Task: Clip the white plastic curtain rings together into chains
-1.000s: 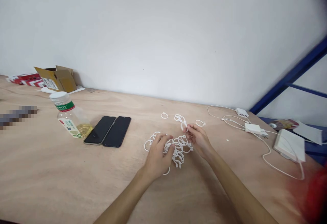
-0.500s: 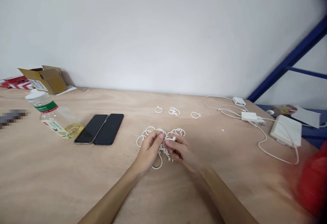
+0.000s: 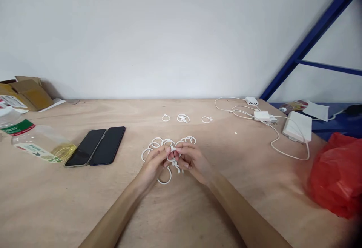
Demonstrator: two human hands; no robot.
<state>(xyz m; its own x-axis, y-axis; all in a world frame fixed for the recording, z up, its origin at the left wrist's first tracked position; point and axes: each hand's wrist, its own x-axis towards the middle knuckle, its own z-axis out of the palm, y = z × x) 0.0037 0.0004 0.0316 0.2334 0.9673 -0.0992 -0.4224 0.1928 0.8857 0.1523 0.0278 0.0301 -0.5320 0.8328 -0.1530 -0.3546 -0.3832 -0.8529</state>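
My left hand point(image 3: 152, 162) and my right hand point(image 3: 196, 160) meet over the pile, thumbs and fingertips pinched on one white plastic curtain ring point(image 3: 172, 149). Its small fitting shows between the thumbs; the fingers cover part of the ring. Several more white rings point(image 3: 157, 139) lie in a loose heap behind and beneath both hands, partly hidden. One ring point(image 3: 164, 183) sticks out towards me, below my left hand. Farther back on the table are a single ring point(image 3: 166, 120), a small cluster of rings point(image 3: 183, 119) and another single ring point(image 3: 206, 122).
Two dark phones point(image 3: 107, 146) lie side by side at left, near a tilted bottle point(image 3: 36, 144) of yellowish liquid. An opened cardboard box point(image 3: 34, 95) stands behind. White chargers with cables point(image 3: 261, 116), a white box point(image 3: 297, 126) and a red plastic bag point(image 3: 338, 176) occupy the right.
The view has turned to the right, bringing the red bag further in. My hands have drawn closer together, with both thumbs now at the ring's fitting.
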